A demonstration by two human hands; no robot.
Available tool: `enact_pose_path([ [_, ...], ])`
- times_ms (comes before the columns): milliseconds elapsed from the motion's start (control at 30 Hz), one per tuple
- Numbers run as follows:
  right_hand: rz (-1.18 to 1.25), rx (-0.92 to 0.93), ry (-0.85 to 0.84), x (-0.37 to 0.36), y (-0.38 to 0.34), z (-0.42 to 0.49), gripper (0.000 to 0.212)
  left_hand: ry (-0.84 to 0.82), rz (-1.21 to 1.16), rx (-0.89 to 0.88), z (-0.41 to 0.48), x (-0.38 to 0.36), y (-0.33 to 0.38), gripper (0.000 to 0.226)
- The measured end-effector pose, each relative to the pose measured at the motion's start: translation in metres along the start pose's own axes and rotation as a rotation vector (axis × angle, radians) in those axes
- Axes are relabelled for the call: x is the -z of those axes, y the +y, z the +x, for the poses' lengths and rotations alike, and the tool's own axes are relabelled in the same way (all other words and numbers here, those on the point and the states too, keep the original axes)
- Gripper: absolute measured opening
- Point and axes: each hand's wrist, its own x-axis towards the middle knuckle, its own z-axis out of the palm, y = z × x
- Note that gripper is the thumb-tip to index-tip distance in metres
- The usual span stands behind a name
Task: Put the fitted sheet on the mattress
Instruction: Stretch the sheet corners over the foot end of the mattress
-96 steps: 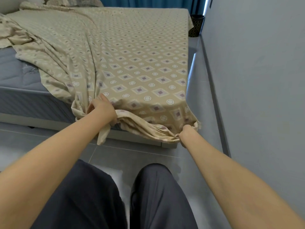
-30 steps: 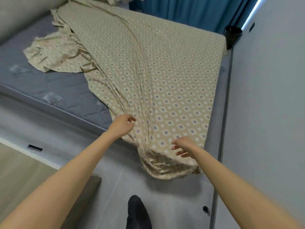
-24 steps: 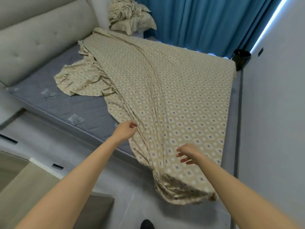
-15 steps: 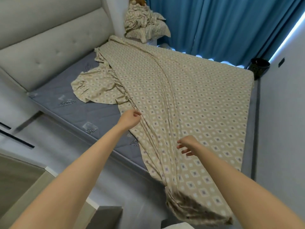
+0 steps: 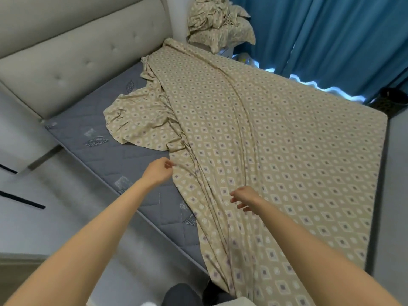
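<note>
The fitted sheet [image 5: 287,140], beige with a small diamond print, lies over the right-hand part of the grey quilted mattress [image 5: 123,155]. It is flat and smooth toward the far right corner. Long creases run down its middle, from the corner by the headboard [image 5: 66,58] to the near edge, where the cloth hangs off the mattress toward the floor. On the left a loose flap of the sheet lies rumpled on the bare mattress, and a wide strip of grey quilting shows between it and the bed's left edge.

The left hand [image 5: 157,172] is at the sheet's left edge, its fingers curled in, with thumb and fingertips meeting on the hem in a pinch. The right hand [image 5: 245,198] hovers over the creased middle of the sheet with its fingers loosely spread and slightly bent, holding nothing (whether the fingertips brush the cloth cannot be told).

A heap of matching patterned bedding [image 5: 218,23] sits beyond the head of the bed beside the blue curtains [image 5: 331,40]. A dark basket [image 5: 393,102] stands at the far right corner. A dark trouser knee [image 5: 181,294] shows at the bottom.
</note>
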Motion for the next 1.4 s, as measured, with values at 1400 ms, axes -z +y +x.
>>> enact_pose_path([
  [1400,0.013,0.035,0.211,-0.230,-0.371,0.249,0.030,-0.344,0.332,-0.031,0.465,0.228,-0.188,0.050],
])
